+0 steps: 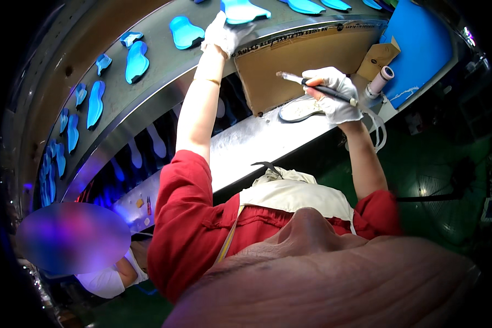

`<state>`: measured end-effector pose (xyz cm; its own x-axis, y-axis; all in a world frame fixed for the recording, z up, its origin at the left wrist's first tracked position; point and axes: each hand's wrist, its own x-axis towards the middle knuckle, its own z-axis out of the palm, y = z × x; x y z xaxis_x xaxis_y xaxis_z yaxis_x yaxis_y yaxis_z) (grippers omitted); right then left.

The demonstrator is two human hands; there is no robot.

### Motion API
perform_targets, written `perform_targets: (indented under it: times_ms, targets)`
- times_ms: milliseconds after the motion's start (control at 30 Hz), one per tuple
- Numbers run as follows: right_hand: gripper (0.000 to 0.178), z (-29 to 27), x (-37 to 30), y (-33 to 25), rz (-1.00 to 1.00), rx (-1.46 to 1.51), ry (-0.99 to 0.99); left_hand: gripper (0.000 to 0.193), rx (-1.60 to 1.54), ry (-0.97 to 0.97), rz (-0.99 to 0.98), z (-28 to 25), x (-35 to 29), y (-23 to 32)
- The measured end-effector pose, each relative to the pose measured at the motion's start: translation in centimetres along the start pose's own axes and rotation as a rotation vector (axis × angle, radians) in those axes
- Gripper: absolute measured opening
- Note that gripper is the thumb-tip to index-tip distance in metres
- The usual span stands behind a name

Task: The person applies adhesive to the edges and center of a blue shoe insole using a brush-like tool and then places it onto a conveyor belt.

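Note:
My left hand (pixel 222 37), in a white glove, reaches over the grey conveyor belt at the top. Its fingertips are against the left edge of a blue sole-shaped piece (pixel 245 11); motion blur hides whether they grip it. In a white glove, my right hand (pixel 338 97) is closed round a brush (pixel 327 91) with a black handle and a pale tube at its back end. The brush tip points left and is held over the bench. Below it, partly covered by my right hand, a pale shoe sole (pixel 299 111) with a dark edge lies on the white bench.
More blue pieces (pixel 137 62) lie along the curved belt (pixel 158 52). A cardboard sheet (pixel 300 60) leans along its metal rim. A pink-and-silver bottle (pixel 380 81) stands beside a blue panel (pixel 421 54). Another person (pixel 106 280) is at the lower left; a fan (pixel 437 188) is at the right.

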<state>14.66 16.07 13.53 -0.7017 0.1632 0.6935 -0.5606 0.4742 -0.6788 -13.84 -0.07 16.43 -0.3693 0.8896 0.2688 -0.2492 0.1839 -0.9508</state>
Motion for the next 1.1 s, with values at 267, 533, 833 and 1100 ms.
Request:
perform_targets:
  times_ms: [267, 533, 833, 1100]
  targets:
    - [0.014, -1.8, -3.6, 1.0, 0.203, -0.066, -0.097, 0.048, -1.413, 0.529, -0.707, 0.0, -3.4, 0.5]
    - [0.025, 1.2, -3.3, 3.1, 0.266, -0.108, -0.253, 0.024, -1.440, -0.128, -0.773, 3.2, -8.6, -1.8]
    - [0.020, 0.0, -4.5, 3.7, 0.419, -0.143, -0.183, 0.025, -1.659, 0.470, -1.287, -2.5, -17.5, -7.2]
    - [0.020, 2.6, -4.1, 2.6, 0.443, -0.063, -0.058, 0.050, -3.493, 0.724, -0.532, -3.1, -19.5, -6.8]
